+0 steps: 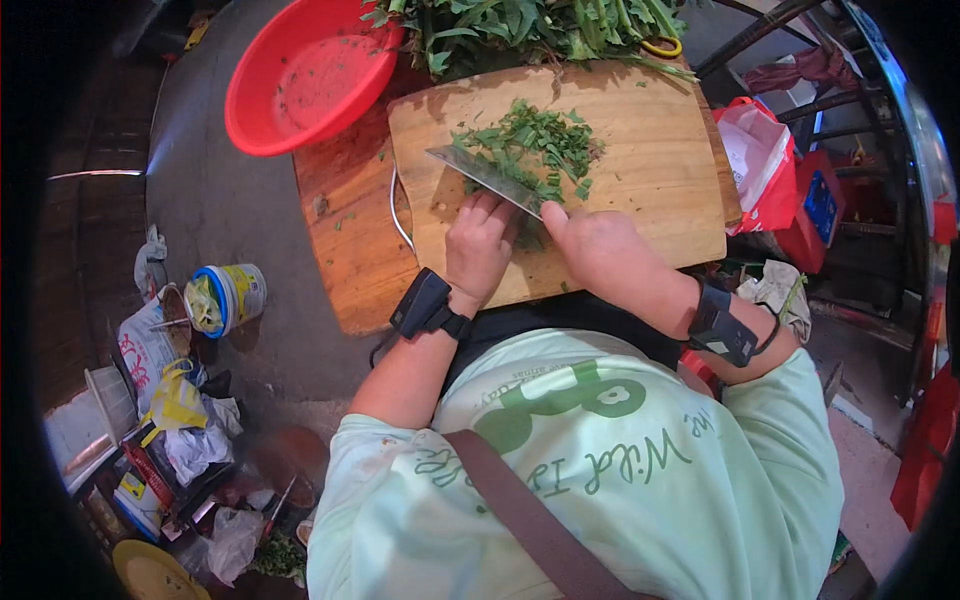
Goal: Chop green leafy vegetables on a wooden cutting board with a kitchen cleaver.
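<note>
My right hand (600, 240) grips a cleaver (487, 178), its handle hidden in my fist. The broad metal blade slants up and left over a wooden cutting board (652, 165). Just below the blade, my left hand (480, 236) curls its fingers down on some leafy greens (531, 235), mostly covered by hand and knife. Chopped greens (551, 139) lie in a loose heap beyond the blade.
A red plastic basin (319, 90) stands at the far left, with a pile of uncut leafy greens (510, 30) beside it. Something with a yellow loop handle (664, 48) lies by the pile. Right of the board are a red plastic bag (780, 180) and metal bars (825, 105).
</note>
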The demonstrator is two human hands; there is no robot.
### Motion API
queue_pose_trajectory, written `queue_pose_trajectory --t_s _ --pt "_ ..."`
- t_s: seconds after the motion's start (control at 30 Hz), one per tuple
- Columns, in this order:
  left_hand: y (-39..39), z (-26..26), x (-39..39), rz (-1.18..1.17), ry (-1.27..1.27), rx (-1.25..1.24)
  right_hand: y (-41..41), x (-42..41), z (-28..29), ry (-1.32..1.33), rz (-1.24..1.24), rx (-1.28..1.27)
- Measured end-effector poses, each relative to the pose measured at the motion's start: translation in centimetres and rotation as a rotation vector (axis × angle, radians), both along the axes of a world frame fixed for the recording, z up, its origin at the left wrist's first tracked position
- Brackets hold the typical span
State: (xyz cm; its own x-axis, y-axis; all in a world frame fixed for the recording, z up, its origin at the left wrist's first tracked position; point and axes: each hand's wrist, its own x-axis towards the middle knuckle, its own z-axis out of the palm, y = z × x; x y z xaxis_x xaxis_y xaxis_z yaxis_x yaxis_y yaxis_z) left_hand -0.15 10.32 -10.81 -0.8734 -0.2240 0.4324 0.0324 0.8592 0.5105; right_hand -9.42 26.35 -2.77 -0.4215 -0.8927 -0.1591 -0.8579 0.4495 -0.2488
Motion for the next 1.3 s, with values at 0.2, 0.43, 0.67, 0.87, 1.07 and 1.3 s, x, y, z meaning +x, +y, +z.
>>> queue_pose_trajectory --t_s 0.2,0.43,0.67,0.87,1.07,1.3 --pt "0.1 -0.4 -0.2 -0.008 0.080 0.023 1.5 -1.9 -0.6 -0.091 -0.180 -0.216" --pt "0.2 -0.4 -0.5 0.011 0.091 0.072 5.2 -1.3 3.5 -0.126 -0.093 -0.014" --pt "-0.2 -0.6 -0.6 0.014 0.087 0.056 4.2 -1.6 3.0 -0.096 0.042 0.046" --pt "0.1 -0.6 -0.6 0.028 0.053 0.038 -0.7 -0.7 -1.3 -0.020 -0.009 -0.102" --pt "0.0 -0.4 -0.5 0.016 0.052 0.079 1.3 -1.6 0.2 -0.057 -0.094 -0.144" --pt "-0.2 -0.5 -0.3 0.029 0.026 0.077 4.8 -0.6 3.6 -0.050 0.021 0.144"
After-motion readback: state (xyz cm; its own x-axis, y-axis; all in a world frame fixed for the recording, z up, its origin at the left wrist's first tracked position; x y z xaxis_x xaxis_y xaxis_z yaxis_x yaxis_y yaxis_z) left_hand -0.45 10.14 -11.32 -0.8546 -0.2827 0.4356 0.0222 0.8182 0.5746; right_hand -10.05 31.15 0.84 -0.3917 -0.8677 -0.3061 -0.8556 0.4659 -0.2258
